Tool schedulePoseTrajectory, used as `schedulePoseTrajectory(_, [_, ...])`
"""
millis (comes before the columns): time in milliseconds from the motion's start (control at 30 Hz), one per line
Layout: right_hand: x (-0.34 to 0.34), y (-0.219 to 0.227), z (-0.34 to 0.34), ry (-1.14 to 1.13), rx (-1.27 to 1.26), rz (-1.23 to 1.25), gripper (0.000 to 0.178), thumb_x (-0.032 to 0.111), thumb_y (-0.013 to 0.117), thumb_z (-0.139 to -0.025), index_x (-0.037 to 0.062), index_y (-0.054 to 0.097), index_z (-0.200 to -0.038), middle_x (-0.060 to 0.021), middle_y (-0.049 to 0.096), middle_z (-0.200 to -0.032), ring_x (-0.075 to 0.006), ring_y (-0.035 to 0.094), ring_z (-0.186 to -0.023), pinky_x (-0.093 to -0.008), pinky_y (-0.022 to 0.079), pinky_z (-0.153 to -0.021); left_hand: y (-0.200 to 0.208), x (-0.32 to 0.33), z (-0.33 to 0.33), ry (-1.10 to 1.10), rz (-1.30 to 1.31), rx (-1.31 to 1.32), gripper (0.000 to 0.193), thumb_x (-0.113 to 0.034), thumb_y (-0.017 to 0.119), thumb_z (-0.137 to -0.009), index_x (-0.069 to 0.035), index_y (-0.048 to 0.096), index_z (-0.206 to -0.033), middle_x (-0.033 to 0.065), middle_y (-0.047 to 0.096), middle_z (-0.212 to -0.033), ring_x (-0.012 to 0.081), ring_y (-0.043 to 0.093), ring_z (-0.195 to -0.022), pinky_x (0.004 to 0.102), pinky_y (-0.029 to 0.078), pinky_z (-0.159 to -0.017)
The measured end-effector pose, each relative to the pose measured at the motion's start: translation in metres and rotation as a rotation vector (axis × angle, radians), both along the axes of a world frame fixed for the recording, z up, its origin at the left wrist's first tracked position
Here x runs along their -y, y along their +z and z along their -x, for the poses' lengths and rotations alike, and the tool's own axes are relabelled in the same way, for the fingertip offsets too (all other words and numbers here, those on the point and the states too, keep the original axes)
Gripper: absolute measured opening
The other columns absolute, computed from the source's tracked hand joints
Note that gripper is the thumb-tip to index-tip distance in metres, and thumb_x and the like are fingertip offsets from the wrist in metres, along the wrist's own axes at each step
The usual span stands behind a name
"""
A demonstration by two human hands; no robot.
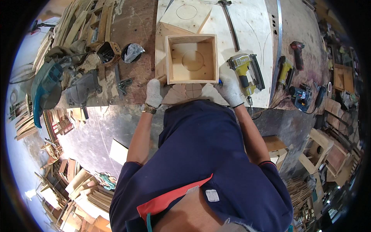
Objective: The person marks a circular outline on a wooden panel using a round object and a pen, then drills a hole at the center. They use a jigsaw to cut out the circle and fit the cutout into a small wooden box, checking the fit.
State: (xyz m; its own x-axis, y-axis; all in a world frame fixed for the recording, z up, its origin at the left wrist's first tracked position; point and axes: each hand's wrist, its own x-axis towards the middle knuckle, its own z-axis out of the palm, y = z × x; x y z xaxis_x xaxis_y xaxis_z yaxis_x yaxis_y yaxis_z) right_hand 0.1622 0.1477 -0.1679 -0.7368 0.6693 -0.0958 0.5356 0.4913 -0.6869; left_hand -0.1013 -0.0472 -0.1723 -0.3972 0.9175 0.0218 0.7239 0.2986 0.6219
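Note:
An open square wooden box [211, 58] lies in front of me, with a round outline on its inner bottom. My left hand [155, 93], in a white knit glove with a watch at the wrist, is closed at the box's near left corner. Its fingertips are partly hidden. My right hand [229, 91], gloved too, is closed beside the near right corner. A small blue thing [220, 82] shows at its fingertips; its kind is unclear. The box rests on a pale plywood sheet [247, 34] with pencil lines.
A yellow-green nail gun [243, 73] lies right of the box, a hammer [230, 25] beyond it. Farther right are a second nailer [285, 71], a red-black tool [297, 54] and a blue power tool [301, 96]. A teal circular saw [48, 87] stands left, near a black container [130, 54].

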Motion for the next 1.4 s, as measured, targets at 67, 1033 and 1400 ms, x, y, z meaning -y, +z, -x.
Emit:
schedulePoseTrajectory(67, [-0.004,-0.001,-0.002,0.021,0.016,0.044,0.024,0.017,0.075,-0.083,0.006,0.067,-0.103,-0.0171,0.07,-0.098,-0.0411,0.068,-0.094,-0.0496,0.054,-0.076,0.002,-0.001,-0.001,0.024,0.009,0.067,0.031,-0.008,0.08,-0.074,-0.01,0.075,-0.104,0.0193,0.071,-0.099,0.0405,0.069,-0.086,0.0445,0.057,-0.072])
schedulePoseTrajectory(1033, [0.011,-0.024,-0.005,0.034,-0.011,-0.049,0.022,0.02,0.073,-0.087,0.0123,0.068,-0.107,-0.0097,0.071,-0.097,-0.0369,0.07,-0.083,-0.0483,0.058,-0.074,-0.002,0.002,-0.001,-0.035,-0.048,-0.234,0.025,-0.022,0.08,-0.086,-0.005,0.078,-0.104,0.0178,0.075,-0.083,0.0352,0.074,-0.073,0.0425,0.056,-0.061])
schedulePoseTrajectory(1400, [-0.001,-0.022,-0.009,0.072,-0.063,-0.03,0.015,0.023,0.071,-0.089,0.0092,0.064,-0.089,-0.0144,0.069,-0.089,-0.04,0.068,-0.08,-0.0503,0.054,-0.069,-0.02,0.007,0.006,-0.025,-0.056,-0.035,0.025,-0.014,0.081,-0.077,-0.006,0.077,-0.101,0.0165,0.074,-0.096,0.0386,0.071,-0.089,0.047,0.057,-0.075])
